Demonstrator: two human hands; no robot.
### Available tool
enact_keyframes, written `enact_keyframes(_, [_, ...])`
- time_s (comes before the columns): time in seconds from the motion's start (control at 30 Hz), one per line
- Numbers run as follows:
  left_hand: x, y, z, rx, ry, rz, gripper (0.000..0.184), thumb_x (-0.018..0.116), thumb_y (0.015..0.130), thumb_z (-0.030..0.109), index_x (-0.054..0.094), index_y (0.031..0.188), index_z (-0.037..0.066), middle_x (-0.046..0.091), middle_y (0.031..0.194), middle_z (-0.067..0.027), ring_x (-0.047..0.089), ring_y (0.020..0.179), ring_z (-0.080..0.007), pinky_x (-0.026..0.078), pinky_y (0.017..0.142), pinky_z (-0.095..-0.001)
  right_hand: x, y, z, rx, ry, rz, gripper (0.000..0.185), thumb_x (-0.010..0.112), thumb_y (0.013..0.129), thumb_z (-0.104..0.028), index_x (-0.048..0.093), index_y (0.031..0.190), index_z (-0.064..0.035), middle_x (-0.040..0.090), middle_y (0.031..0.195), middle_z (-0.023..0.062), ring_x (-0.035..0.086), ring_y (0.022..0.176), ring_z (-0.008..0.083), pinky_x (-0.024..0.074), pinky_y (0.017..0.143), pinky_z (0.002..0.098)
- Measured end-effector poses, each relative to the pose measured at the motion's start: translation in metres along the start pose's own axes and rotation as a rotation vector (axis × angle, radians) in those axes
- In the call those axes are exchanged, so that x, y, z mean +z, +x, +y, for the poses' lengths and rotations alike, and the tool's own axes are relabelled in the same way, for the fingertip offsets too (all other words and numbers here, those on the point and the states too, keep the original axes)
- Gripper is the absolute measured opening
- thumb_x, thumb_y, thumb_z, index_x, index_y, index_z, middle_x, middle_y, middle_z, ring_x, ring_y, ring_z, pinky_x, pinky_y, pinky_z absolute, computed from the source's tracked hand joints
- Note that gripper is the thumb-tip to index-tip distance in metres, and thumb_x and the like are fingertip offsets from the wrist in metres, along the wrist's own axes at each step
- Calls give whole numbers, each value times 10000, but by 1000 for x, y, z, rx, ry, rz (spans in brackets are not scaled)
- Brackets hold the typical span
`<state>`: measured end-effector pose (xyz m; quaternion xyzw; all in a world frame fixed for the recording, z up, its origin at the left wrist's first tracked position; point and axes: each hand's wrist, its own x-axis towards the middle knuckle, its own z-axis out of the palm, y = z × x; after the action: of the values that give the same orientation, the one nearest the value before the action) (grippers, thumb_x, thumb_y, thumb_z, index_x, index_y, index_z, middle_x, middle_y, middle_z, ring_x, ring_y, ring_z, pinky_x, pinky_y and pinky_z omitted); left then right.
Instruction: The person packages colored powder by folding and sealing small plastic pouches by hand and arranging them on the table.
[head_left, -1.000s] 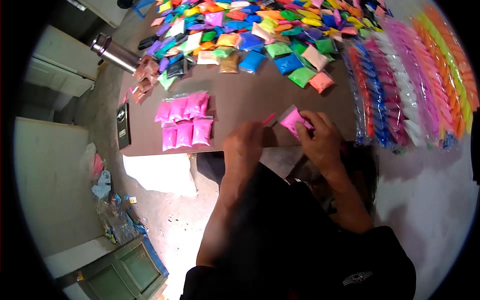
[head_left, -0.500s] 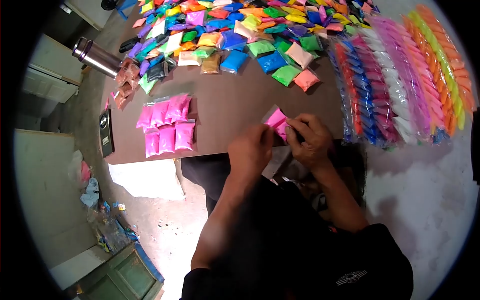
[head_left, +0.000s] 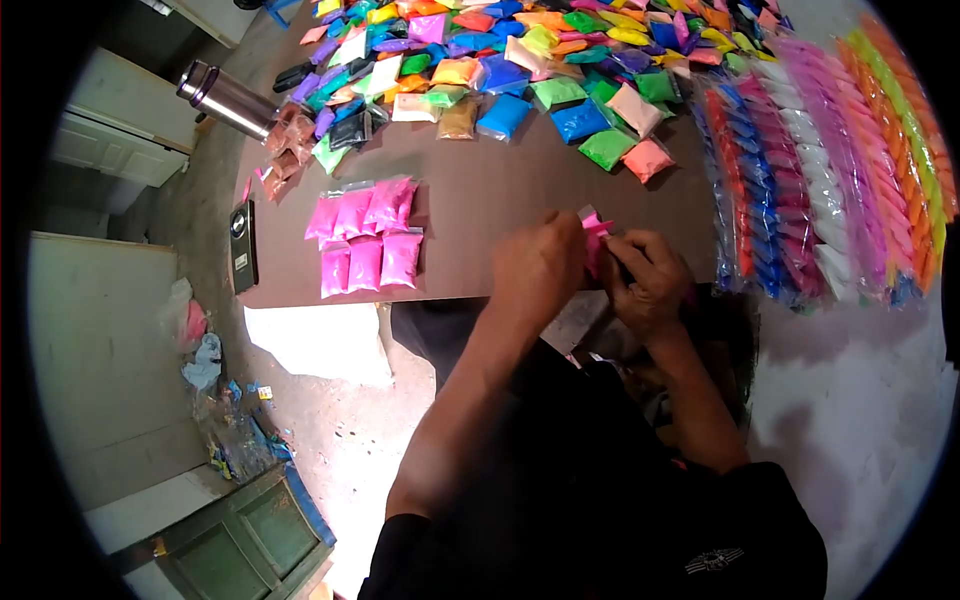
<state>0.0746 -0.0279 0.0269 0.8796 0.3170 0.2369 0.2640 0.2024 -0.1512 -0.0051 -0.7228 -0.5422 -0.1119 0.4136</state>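
Observation:
A small pink packet (head_left: 594, 230) is between my two hands at the table's front edge. My right hand (head_left: 648, 277) pinches the packet from its right side. My left hand (head_left: 543, 258) is closed against the packet's left side, its fingertips partly hidden behind the back of the hand; what it grips there is too small to make out. To the left, two rows of pink packets (head_left: 366, 235) lie on the brown table (head_left: 480, 200).
Many coloured packets (head_left: 500, 75) cover the table's far side. Long clear sleeves of coloured packets (head_left: 830, 180) lie at the right. A steel flask (head_left: 228, 100), reddish-brown packets (head_left: 290, 150) and a black phone-like device (head_left: 243, 247) are at the left.
My left hand has gone from holding a thin pink strip beside the packet to being closed against the packet. My right hand still holds the packet. The camera view has shifted slightly.

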Motion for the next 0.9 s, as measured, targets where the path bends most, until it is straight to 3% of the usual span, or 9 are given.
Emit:
enact_keyframes(0.17, [3, 19, -24, -18, 17, 47, 110, 703, 904, 173, 737, 865, 76, 718, 832, -173, 705, 778, -395, 553, 668, -479, -1, 2, -3, 6, -26, 25, 190, 811, 802, -111, 785, 989, -134, 669, 928, 23, 671, 803, 251, 551, 700, 376])
enact_keyframes(0.43, [-5, -4, 3, -17, -96, -34, 114, 750, 883, 130, 718, 864, 23, 711, 812, -181, 702, 758, -389, 550, 665, -435, -2, 3, -3, 2, -11, 17, 188, 808, 803, -110, 785, 989, -125, 663, 920, 30, 665, 796, 244, 557, 703, 359])
enact_keyframes(0.5, [0, -4, -9, -24, -83, 27, 112, 752, 887, 129, 723, 876, 21, 708, 810, -183, 701, 759, -390, 551, 670, -427, -1, 4, -5, 20, 32, 49, 209, 810, 765, -55, 792, 965, -112, 657, 898, 41, 659, 775, 249, 543, 681, 368])
enact_keyframes(0.73, [-10, -11, -14, -66, -123, 68, 96, 742, 905, 109, 717, 883, 18, 714, 831, -193, 711, 760, -381, 552, 670, -421, -1, 3, -4, 8, -5, 32, 164, 802, 799, -105, 772, 960, -119, 654, 905, 34, 664, 794, 249, 555, 681, 364])
enact_keyframes(0.8, [-7, -21, -8, 27, -177, 23, 91, 735, 913, 102, 715, 893, 15, 721, 845, -195, 725, 766, -359, 557, 680, -411, 0, 4, -3, 2, 1, 47, 158, 804, 797, -113, 770, 950, -119, 655, 906, 35, 666, 795, 251, 556, 682, 363])
enact_keyframes(0.9, [-1, -26, -10, -81, -134, 43, 94, 737, 920, 112, 722, 921, 19, 727, 848, -193, 735, 798, -349, 563, 711, -410, 2, 4, -2, -5, 14, 46, 170, 795, 800, -99, 768, 967, -119, 658, 914, 39, 668, 797, 256, 560, 688, 360])
